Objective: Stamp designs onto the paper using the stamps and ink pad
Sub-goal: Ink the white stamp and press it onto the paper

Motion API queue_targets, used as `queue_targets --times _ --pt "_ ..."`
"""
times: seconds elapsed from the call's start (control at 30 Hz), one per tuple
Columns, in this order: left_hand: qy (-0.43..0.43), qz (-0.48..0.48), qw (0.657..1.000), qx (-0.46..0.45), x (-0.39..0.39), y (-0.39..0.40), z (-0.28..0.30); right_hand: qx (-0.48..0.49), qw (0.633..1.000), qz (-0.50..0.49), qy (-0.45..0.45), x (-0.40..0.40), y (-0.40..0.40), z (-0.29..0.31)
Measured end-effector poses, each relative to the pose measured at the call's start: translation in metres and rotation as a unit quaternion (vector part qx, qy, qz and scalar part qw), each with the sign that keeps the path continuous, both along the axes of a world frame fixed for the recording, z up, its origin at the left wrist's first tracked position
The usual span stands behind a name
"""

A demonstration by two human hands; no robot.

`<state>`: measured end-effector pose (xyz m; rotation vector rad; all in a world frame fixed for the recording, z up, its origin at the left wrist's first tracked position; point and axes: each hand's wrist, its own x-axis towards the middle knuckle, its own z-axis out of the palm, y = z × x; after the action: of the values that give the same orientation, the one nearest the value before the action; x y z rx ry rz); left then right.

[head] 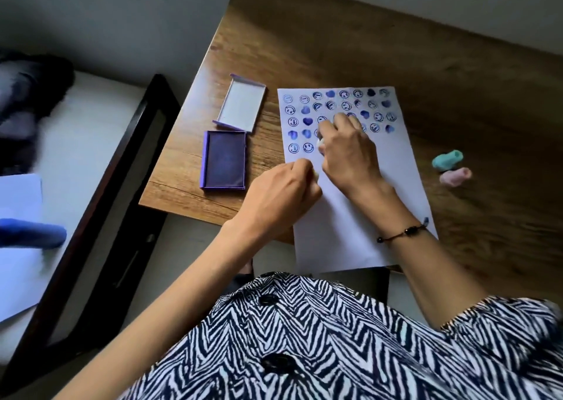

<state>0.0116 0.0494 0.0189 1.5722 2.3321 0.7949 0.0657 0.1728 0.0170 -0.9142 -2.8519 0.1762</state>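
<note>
A white paper [359, 216] lies on the wooden table, its upper part filled with rows of blue smiley, heart and round prints. My right hand [347, 149] is closed around a small white stamp [320, 143], held down on the paper in the fifth row of prints. My left hand [283, 192] rests curled on the paper's left edge, with a pale thing barely showing at its fingertips; what it is I cannot tell. The open purple ink pad [225, 160] sits left of the paper, with its white-lined lid [242, 107] behind it.
A teal stamp [447, 159] and a pink stamp [455, 176] lie on the table [396, 49] right of the paper. The table's left edge drops to a dark-framed bed [115, 161] holding white paper and a blue object [30, 233].
</note>
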Motion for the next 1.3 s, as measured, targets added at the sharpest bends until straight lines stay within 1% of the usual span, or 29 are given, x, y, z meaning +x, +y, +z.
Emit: queue_targets --times 0.2,0.47,0.57,0.6,0.67,0.77,0.83,0.9,0.97,1.03,1.1,1.13,1.17,1.2,1.23,1.27,1.3 --pt "-0.02 0.007 1.0 0.014 -0.001 0.0 -0.001 0.003 1.0 0.005 -0.022 -0.001 -0.001 0.004" --pt "-0.013 0.011 1.0 0.014 -0.001 0.0 -0.001 0.001 1.0 0.003 0.001 -0.001 -0.004 0.003" --pt "-0.012 0.009 1.0 0.012 0.001 -0.001 0.0 -0.02 1.0 0.004 0.01 -0.001 0.0 0.003" --pt "-0.014 0.007 1.0 0.01 0.001 0.0 0.0 -0.039 0.999 -0.006 0.026 0.001 0.002 0.004" --pt "-0.016 0.003 1.0 0.006 0.001 -0.001 0.0 -0.065 0.992 -0.044 0.096 0.009 0.005 0.008" --pt "-0.02 0.005 1.0 0.005 0.001 -0.001 0.001 -0.054 0.973 -0.093 0.205 0.027 0.005 0.016" --pt "-0.02 0.009 1.0 0.004 0.001 0.0 0.001 -0.066 0.965 -0.104 0.23 0.038 0.001 0.018" --pt "-0.033 0.016 0.999 0.004 0.0 0.002 0.003 -0.097 0.962 -0.113 0.227 0.043 -0.004 0.018" --pt "-0.081 0.029 0.996 0.023 -0.003 0.002 0.006 -0.141 0.953 -0.125 0.239 0.044 -0.01 0.018" --pt "-0.165 0.051 0.982 0.074 -0.005 0.0 0.009 -0.202 0.933 -0.135 0.267 0.044 -0.016 0.02" --pt "-0.263 0.09 0.955 0.106 -0.005 0.001 0.011 -0.303 0.891 -0.141 0.306 0.043 -0.022 0.026" --pt "-0.331 0.11 0.929 0.122 -0.005 0.001 0.011 -0.354 0.866 -0.137 0.327 0.043 -0.025 0.028" --pt "-0.41 0.123 0.893 0.138 -0.005 0.002 0.012 -0.393 0.843 -0.128 0.344 0.043 -0.028 0.031" --pt "-0.478 0.127 0.855 0.155 -0.006 0.003 0.012 -0.415 0.829 -0.117 0.355 0.042 -0.031 0.033" --pt "-0.52 0.125 0.828 0.169 -0.006 0.003 0.012 -0.424 0.825 -0.106 0.359 0.041 -0.033 0.034" --pt "-0.537 0.119 0.816 0.177 -0.007 0.003 0.012 -0.425 0.826 -0.096 0.357 0.039 -0.035 0.035" --pt "-0.544 0.113 0.811 0.182 -0.007 0.004 0.012 -0.423 0.829 -0.09 0.355 0.038 -0.036 0.036"
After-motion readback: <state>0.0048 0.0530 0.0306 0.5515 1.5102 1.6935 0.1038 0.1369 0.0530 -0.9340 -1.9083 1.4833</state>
